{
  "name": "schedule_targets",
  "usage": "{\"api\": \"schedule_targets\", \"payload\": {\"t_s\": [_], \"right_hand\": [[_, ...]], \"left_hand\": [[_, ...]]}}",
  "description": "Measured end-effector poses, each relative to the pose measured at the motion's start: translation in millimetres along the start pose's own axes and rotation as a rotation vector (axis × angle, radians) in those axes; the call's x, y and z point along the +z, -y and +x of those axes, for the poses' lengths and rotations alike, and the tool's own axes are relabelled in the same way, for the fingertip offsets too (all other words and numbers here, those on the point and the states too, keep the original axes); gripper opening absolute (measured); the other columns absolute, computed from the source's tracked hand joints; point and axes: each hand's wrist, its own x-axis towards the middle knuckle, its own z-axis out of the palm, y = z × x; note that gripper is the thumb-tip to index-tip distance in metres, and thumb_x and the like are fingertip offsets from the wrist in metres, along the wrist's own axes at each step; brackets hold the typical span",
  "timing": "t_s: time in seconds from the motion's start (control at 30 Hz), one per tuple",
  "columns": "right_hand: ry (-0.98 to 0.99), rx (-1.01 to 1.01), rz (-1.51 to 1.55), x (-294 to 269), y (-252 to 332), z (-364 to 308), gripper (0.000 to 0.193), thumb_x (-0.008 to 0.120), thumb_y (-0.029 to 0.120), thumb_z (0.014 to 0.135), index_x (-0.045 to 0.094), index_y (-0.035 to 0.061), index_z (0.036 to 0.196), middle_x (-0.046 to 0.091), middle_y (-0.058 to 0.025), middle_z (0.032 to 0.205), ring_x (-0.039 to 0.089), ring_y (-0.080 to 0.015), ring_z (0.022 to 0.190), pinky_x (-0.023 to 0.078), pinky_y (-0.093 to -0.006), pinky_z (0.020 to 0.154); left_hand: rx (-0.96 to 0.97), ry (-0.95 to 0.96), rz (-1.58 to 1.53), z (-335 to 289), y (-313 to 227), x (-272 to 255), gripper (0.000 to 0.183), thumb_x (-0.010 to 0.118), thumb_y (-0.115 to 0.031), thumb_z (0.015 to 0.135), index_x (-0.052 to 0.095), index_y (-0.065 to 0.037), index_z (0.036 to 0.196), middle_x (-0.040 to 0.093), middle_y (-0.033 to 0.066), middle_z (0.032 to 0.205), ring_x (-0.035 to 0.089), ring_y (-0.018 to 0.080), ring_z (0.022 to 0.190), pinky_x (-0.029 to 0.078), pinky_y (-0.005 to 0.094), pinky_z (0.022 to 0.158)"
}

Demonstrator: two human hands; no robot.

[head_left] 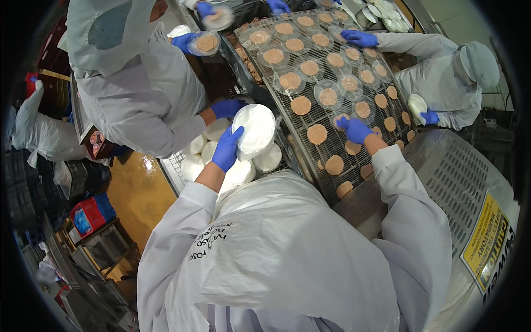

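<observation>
My left hand, in a blue glove, grips a stack of round clear plastic lids held above more stacks. My right hand, also gloved, presses a clear lid down over a round tan patty on the wire mesh conveyor. Several bare patties lie near my hand. Further up the belt lie patties covered with lids.
A person in white on the left holds a lidded patty and touches the lid stack with a gloved hand. Another person on the right works at the belt. A perforated metal housing with a yellow label sits lower right.
</observation>
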Motion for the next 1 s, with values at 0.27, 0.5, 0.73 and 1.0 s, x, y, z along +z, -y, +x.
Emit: {"api": "schedule_targets", "payload": {"t_s": [0.27, 0.5, 0.73, 1.0], "right_hand": [[-0.733, 0.167, 0.248, 54.0, 1.1, 109.5, 0.039, 0.042, 0.021, 0.093, 0.047, 0.0052, 0.128, 0.05, -0.022, 0.125, 0.052, -0.0362, 0.112, 0.042, -0.0431, 0.092], [-0.6, -0.19, 0.188, 61.6, 71.1, 92.7, 0.036, 0.041, 0.024, 0.093, 0.054, 0.0054, 0.121, 0.055, -0.0214, 0.121, 0.051, -0.0384, 0.112, 0.041, -0.0438, 0.095], [-0.965, 0.319, 0.126, 22.9, -105.9, 164.3, 0.03, 0.057, 0.02, 0.084, 0.061, 0.005, 0.109, 0.061, -0.0192, 0.11, 0.059, -0.037, 0.1, 0.047, -0.0442, 0.086], [-0.31, -0.289, 0.306, 69.3, -18.9, 73.0, 0.029, 0.05, 0.024, 0.088, 0.062, 0.0068, 0.108, 0.063, -0.0189, 0.106, 0.06, -0.0358, 0.099, 0.047, -0.0435, 0.086]], "left_hand": [[-0.037, 0.026, 0.05, -10.2, 29.1, 24.8, 0.044, 0.057, -0.019, 0.091, 0.043, -0.002, 0.13, 0.055, 0.0088, 0.122, 0.054, 0.0185, 0.11, 0.045, 0.0309, 0.094], [0.018, -0.078, -0.03, -25.0, 74.4, 5.3, 0.04, 0.056, -0.018, 0.092, 0.047, -0.003, 0.128, 0.058, 0.0087, 0.119, 0.058, 0.018, 0.105, 0.047, 0.0315, 0.092], [0.023, -0.056, -0.028, -3.6, 95.2, 34.9, 0.039, 0.057, -0.018, 0.091, 0.048, -0.003, 0.126, 0.06, 0.0088, 0.116, 0.059, 0.0176, 0.103, 0.048, 0.0311, 0.089], [0.127, -0.018, -0.029, 25.7, 122.7, 58.4, 0.042, 0.057, -0.016, 0.091, 0.046, -0.001, 0.128, 0.059, 0.0089, 0.117, 0.058, 0.0177, 0.104, 0.047, 0.031, 0.09]]}}
